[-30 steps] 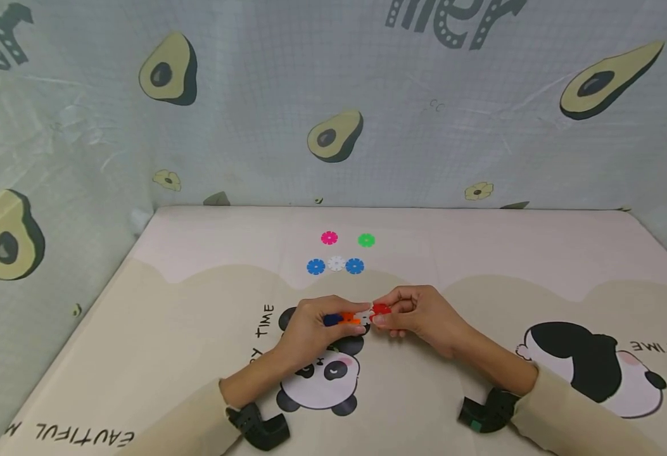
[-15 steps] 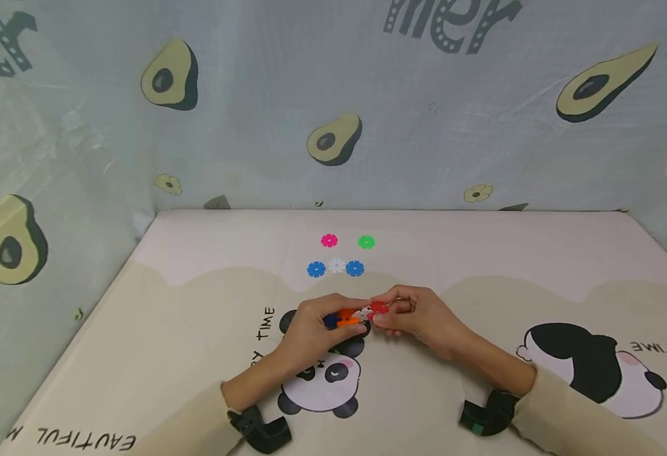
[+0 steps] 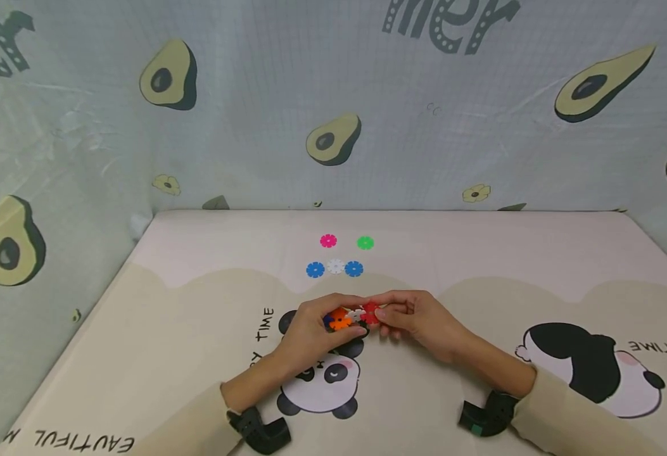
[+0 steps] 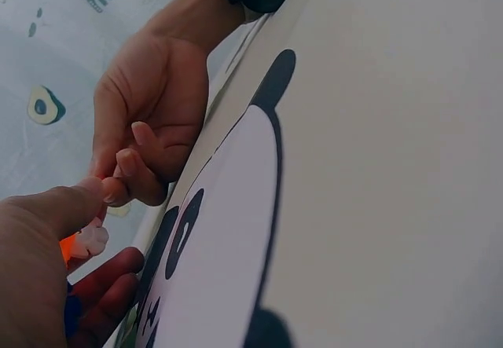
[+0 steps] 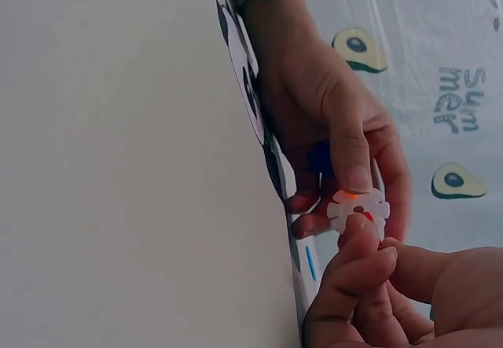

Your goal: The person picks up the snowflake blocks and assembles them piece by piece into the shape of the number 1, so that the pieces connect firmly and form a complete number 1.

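Observation:
In the head view, my left hand (image 3: 310, 326) grips a short row of notched plastic discs between thumb and fingers. A dark blue disc (image 3: 327, 321) sits deepest in that hand, beside an orange disc (image 3: 340, 319) and a white disc (image 3: 356, 315). At the right end, my right hand (image 3: 424, 322) pinches a red disc (image 3: 370, 313) against the white one. The right wrist view shows the white disc (image 5: 379, 209) under the left thumb, its slots visible, with only a sliver of red showing. How deep the red disc sits in it is hidden by fingertips.
Beyond the hands, loose discs lie flat on the table: pink (image 3: 328, 240), green (image 3: 365, 243), a blue disc (image 3: 315, 270), a white one (image 3: 336, 266) and another blue disc (image 3: 354, 269). The printed tablecloth (image 3: 168, 354) ends at an avocado-patterned curtain (image 3: 242, 126).
The right hand and the red disc have moved slightly left, closer to the left hand. The held row has turned, so the orange and red discs show more of their faces.

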Demonstrator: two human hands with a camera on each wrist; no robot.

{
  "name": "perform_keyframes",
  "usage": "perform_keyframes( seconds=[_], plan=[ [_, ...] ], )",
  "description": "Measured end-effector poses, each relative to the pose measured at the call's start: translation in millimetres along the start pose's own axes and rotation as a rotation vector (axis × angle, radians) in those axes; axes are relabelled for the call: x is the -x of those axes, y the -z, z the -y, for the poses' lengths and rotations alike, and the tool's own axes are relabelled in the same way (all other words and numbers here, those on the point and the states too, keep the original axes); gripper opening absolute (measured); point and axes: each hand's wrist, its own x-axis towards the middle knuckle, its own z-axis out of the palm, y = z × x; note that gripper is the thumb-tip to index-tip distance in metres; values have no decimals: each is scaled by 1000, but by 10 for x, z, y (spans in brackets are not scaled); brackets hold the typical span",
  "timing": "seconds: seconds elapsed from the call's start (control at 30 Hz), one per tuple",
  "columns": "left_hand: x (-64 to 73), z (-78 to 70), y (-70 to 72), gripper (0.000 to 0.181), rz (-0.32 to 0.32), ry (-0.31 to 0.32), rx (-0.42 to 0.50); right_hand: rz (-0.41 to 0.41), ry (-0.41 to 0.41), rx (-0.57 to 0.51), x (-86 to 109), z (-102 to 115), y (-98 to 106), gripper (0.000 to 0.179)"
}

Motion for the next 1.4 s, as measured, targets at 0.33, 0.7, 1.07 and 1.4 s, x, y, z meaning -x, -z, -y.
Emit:
perform_keyframes(
  seconds=[0.33,0.7,1.07,1.4],
  plan=[
    [-6,-10,19,35,-26,-10,-1,-24,-12,44,6,24,-69,48],
    [-13,-18,28,28,-50,-22,9,-14,-10,25,-3,21,-66,52],
    [-16,-30,1,25,-56,-17,21,24,3,20,-2,1,-63,52],
    [-5,-3,5,20,-34,-73,23,18,-28,19,8,9,-42,53]
  ],
)
